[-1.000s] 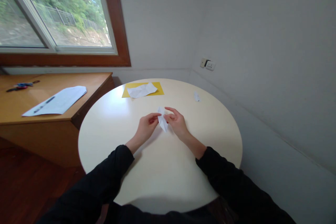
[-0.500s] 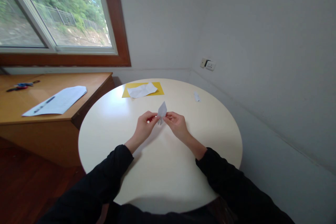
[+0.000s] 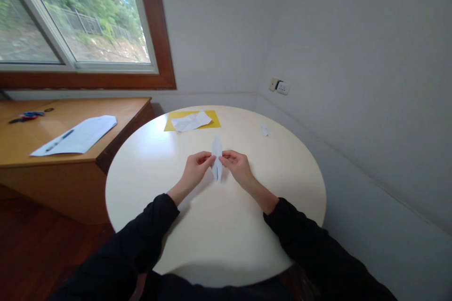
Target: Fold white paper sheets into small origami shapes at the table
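Note:
A small folded piece of white paper (image 3: 217, 148), narrow and diamond-shaped with a slit at its lower end, is held upright above the round table. My left hand (image 3: 196, 167) pinches its left edge between thumb and fingers. On the opposite edge, my right hand (image 3: 238, 167) pinches it the same way. Both thumbs face me on the front of the paper; its far side is hidden from view.
On the round white table (image 3: 212, 235) lie a yellow sheet (image 3: 169, 124) under creased white paper (image 3: 190, 122) and a paper scrap (image 3: 264, 130). A wooden desk (image 3: 123, 131) at left bears white sheets (image 3: 92, 129), a pen (image 3: 60, 140) and scissors (image 3: 31, 114).
The folded paper has turned to face me more squarely, and its lower end with the slit now shows below my fingers. Both hands have stayed almost in place.

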`<state>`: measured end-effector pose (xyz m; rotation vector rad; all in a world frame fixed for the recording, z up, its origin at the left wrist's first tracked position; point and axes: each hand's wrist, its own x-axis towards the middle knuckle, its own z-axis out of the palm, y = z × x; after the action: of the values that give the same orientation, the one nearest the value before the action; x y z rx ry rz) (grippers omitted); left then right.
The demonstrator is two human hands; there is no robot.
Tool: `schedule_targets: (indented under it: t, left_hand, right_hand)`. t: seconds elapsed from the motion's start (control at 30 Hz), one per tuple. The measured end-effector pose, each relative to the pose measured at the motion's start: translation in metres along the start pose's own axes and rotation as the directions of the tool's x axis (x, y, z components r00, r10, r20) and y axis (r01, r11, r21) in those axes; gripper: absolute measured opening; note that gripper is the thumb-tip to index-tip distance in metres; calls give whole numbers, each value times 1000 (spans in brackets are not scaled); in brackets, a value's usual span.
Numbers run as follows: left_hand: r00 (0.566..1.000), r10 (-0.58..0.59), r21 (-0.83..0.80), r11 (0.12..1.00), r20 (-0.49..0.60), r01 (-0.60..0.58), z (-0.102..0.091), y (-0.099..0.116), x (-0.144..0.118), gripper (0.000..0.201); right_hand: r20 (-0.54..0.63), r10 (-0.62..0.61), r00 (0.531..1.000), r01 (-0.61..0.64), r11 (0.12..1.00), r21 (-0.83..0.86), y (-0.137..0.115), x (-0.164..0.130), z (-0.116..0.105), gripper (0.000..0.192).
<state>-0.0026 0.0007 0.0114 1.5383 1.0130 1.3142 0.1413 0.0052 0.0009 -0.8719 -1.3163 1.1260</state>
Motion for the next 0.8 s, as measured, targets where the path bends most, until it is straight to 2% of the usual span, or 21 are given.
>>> schedule_targets:
  t: [0.53,0.8]
  left_hand:
    - [996,-61,-126,990,61,68,0,0,-2,24]
    - [991,-110,-219,968,80,125,3,4,-3,28]
  right_hand:
    - [-13,66,998,-65,996,69,0,1,1,13]
    - [-31,78,996,-75,992,98,5,2,1,17]
